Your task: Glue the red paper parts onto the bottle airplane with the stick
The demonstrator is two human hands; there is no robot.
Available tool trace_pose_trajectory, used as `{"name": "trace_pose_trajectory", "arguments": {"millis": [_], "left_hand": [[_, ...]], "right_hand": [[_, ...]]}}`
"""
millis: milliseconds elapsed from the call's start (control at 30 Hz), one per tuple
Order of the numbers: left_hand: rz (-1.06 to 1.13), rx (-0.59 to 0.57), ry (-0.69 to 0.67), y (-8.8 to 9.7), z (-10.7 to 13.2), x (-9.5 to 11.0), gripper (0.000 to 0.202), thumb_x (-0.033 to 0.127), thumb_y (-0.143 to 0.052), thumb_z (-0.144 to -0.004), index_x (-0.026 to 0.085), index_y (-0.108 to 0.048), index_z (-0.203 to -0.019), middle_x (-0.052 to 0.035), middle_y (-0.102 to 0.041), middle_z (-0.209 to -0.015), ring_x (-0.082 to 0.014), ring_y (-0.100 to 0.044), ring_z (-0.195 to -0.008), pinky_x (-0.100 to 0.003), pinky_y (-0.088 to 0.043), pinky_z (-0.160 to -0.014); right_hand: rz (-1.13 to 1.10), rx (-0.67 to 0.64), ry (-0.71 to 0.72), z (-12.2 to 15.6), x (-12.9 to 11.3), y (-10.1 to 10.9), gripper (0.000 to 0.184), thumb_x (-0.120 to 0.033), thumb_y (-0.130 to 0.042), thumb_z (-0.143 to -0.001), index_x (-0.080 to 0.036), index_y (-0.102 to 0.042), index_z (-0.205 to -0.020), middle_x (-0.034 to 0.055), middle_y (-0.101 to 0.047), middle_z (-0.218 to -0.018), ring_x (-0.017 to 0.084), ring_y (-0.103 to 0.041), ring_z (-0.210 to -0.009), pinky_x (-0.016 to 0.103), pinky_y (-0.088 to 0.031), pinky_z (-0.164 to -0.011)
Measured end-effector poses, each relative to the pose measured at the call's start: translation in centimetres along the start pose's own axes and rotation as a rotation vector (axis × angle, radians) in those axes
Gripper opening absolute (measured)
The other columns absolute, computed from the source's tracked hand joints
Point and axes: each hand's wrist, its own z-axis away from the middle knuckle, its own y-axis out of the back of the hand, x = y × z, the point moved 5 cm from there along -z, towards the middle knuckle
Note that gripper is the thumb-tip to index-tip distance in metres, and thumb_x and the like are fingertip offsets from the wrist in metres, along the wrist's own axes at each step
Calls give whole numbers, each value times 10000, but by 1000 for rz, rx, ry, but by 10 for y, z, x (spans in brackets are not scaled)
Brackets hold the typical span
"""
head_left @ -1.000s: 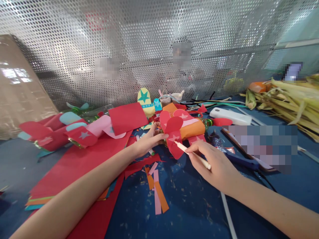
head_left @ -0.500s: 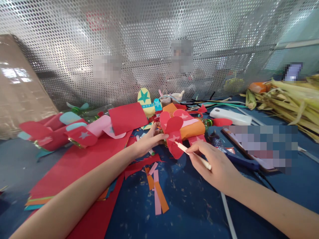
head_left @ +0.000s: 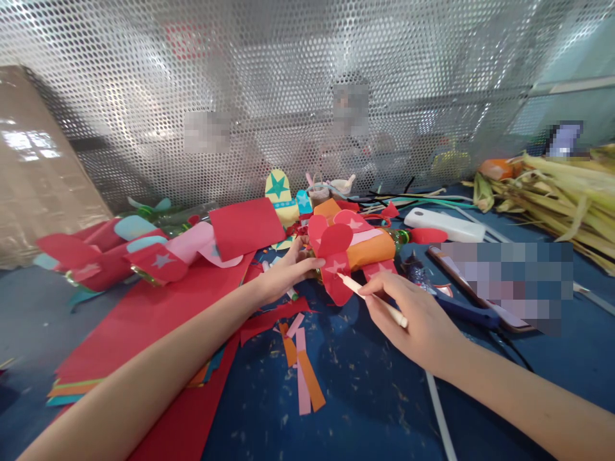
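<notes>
On the table [head_left: 369, 397], the left hand [head_left: 287, 270] pinches a paper-clad bottle plane [head_left: 372, 251], probably light, easily creased, best held mid-body; the right hand [head_left: 414, 314] grips a marker [head_left: 353, 285].

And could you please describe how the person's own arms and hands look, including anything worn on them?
The left forearm and right forearm are bare where visible: no sleeve, watch or bracelet. The left hand and right hand are ungloved, and I see no ring, though part of the left one is hidden.
</notes>
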Motion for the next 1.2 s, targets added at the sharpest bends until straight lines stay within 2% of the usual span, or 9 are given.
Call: {"name": "trace_pose_trajectory", "arguments": {"millis": [433, 733, 1200], "left_hand": [[7, 5, 0, 0, -1, 1, 532, 307, -726, -708, 232, -419, -1136, -64, -645, -1116, -256, -618, -1094, -437, -453, -970], [6, 6, -1, 0, 0, 0, 519, 293, -721, -711, 225, -408, -1120, -77, -646, -1116, -272, -606, -1110, -449, -448, -958], [11, 8, -4, 0, 0, 0, 484, 295, -725, -703, 231, -416, -1069, -61, -651, -1086, -264, -609, -1101, -428, -460, -932]], "right_hand": [[11, 0, 2, 1, 1, 0, 90, -178, -416, -908, -206, -489, -863, 28, -630, -737, 157, -602, -646, 287, -471, -593], [-7, 65, 21, 0, -1, 5, 89, -175, -428, -922, -201, -509, -894, 9, -615, -737, 132, -603, -663, 257, -472, -618], [-23, 25, 14, 0, 2, 0, 95, -178, -423, -933, -199, -511, -904, 20, -626, -763, 141, -606, -678, 274, -479, -630]]}}
